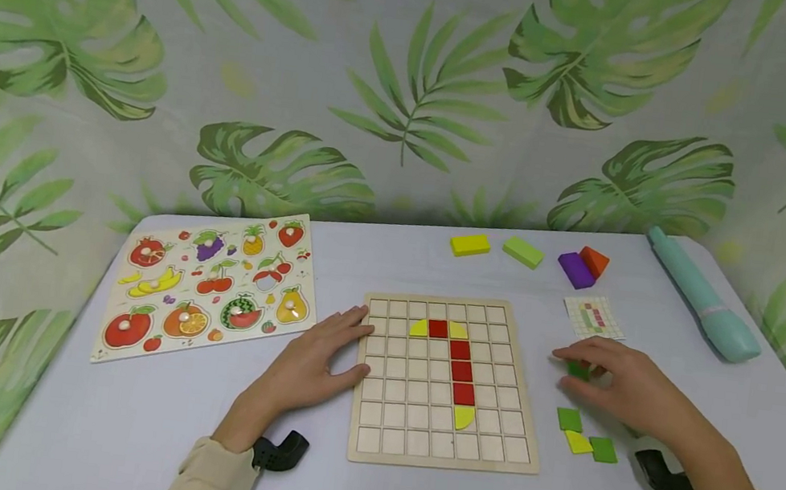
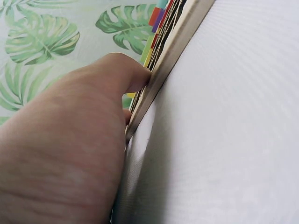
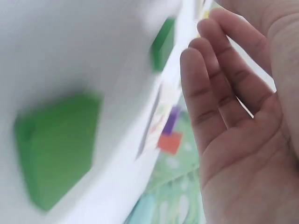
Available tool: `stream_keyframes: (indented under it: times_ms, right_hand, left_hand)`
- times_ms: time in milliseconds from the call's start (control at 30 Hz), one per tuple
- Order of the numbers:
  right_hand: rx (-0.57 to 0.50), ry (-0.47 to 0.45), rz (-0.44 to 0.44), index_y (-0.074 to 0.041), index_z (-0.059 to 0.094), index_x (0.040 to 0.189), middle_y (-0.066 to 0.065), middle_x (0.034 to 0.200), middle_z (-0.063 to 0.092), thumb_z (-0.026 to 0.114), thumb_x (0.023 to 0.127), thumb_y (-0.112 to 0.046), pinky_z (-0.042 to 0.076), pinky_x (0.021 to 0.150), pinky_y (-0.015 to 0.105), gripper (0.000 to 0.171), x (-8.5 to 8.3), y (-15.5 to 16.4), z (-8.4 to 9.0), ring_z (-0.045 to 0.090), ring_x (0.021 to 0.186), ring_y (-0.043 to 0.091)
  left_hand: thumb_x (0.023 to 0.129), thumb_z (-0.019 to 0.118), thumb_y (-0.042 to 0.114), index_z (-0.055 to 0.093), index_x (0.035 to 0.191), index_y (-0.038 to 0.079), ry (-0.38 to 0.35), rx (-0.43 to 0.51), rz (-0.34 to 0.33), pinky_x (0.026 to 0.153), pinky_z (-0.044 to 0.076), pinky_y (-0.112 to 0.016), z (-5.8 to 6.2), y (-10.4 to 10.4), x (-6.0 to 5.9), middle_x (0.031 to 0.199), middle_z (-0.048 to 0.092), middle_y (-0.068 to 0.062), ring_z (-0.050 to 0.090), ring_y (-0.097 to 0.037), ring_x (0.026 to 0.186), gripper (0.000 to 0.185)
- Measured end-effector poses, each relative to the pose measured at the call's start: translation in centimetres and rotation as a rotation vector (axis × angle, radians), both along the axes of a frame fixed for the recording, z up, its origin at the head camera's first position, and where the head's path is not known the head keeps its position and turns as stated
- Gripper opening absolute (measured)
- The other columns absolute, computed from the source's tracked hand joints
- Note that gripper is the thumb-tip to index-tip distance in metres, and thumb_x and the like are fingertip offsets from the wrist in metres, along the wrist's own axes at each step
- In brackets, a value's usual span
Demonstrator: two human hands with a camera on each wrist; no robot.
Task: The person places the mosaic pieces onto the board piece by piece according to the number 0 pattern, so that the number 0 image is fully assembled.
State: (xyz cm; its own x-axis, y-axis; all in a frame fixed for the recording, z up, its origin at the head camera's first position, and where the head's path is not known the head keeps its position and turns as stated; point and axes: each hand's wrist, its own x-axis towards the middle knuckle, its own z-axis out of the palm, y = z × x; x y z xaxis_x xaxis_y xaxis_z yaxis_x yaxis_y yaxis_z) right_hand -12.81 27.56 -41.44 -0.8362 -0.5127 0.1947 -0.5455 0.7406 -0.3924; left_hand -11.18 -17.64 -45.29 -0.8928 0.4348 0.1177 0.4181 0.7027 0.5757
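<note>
Mid-frame, my left hand [image 1: 316,359], fingers spread, likely steadies the board [image 1: 419,419]. My right hand [image 1: 634,390] holds nothing, fingers parted.

Fruit puzzle [image 1: 189,291] left of grid board [image 1: 414,393]; blocks [image 1: 470,245] behind; card [image 1: 594,317] right, loose tiles [image 1: 570,419] before it.
</note>
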Motion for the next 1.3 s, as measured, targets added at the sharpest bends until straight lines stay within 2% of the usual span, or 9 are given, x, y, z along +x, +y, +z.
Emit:
stream_keyframes:
  times_ms: [267,500,833,1000,1133,1300]
  right_hand:
    - [0.031,0.005,-0.034,-0.015,0.077,0.116,-0.004,0.107,0.070,0.090,0.078,-0.015,0.058,0.069,0.023,0.040,-0.6,2.6,-1.0,0.058,0.085,0.003]
    - [0.020,0.010,-0.036,-0.015,0.078,0.112,-0.006,0.104,0.071,0.089,0.079,-0.013,0.057,0.068,0.022,0.035,-0.4,2.4,-0.7,0.057,0.082,0.000]
    - [0.022,-0.104,-0.023,-0.019,0.078,0.116,-0.007,0.111,0.071,0.086,0.085,-0.024,0.058,0.074,0.026,0.032,-0.3,-1.8,0.7,0.060,0.088,0.007]
    - [0.025,-0.100,0.032,-0.022,0.078,0.115,-0.012,0.109,0.070,0.087,0.084,-0.022,0.061,0.078,0.029,0.032,0.0,-4.6,1.3,0.063,0.095,0.010]
    - [0.026,-0.139,0.057,-0.026,0.077,0.118,-0.016,0.112,0.068,0.086,0.086,-0.025,0.061,0.085,0.032,0.033,0.4,-6.6,1.7,0.063,0.103,0.009]
    - [0.008,-0.152,0.139,-0.025,0.077,0.120,-0.015,0.115,0.067,0.084,0.088,-0.028,0.061,0.087,0.031,0.033,1.0,-8.6,1.6,0.061,0.103,0.008]
  left_hand:
    - [0.096,0.071,0.040,0.058,0.148,0.016,0.006,-0.008,-0.002,0.128,0.028,-0.042,-0.3,-0.1,-0.1,0.166,0.036,0.002,0.032,-0.019,0.155,0.058]
    - [0.096,0.071,0.040,0.058,0.147,0.015,0.011,-0.008,0.000,0.128,0.029,-0.043,-0.1,-0.1,-0.1,0.166,0.036,0.001,0.032,-0.021,0.155,0.059]
    - [0.097,0.070,0.041,0.058,0.148,0.017,-0.009,-0.018,0.013,0.128,0.028,-0.041,-0.2,-0.1,0.0,0.166,0.036,0.003,0.031,-0.018,0.155,0.058]
    - [0.097,0.069,0.043,0.058,0.148,0.018,-0.008,-0.019,0.010,0.128,0.028,-0.039,-0.4,-0.2,-0.1,0.167,0.035,0.004,0.031,-0.016,0.155,0.058]
    - [0.097,0.069,0.044,0.058,0.148,0.019,0.000,-0.024,0.009,0.128,0.029,-0.039,-0.5,-0.2,-0.1,0.166,0.035,0.005,0.031,-0.016,0.155,0.058]
    - [0.097,0.070,0.042,0.058,0.147,0.017,0.012,-0.023,0.005,0.127,0.030,-0.041,-0.4,-0.1,-0.1,0.166,0.037,0.002,0.032,-0.018,0.154,0.058]
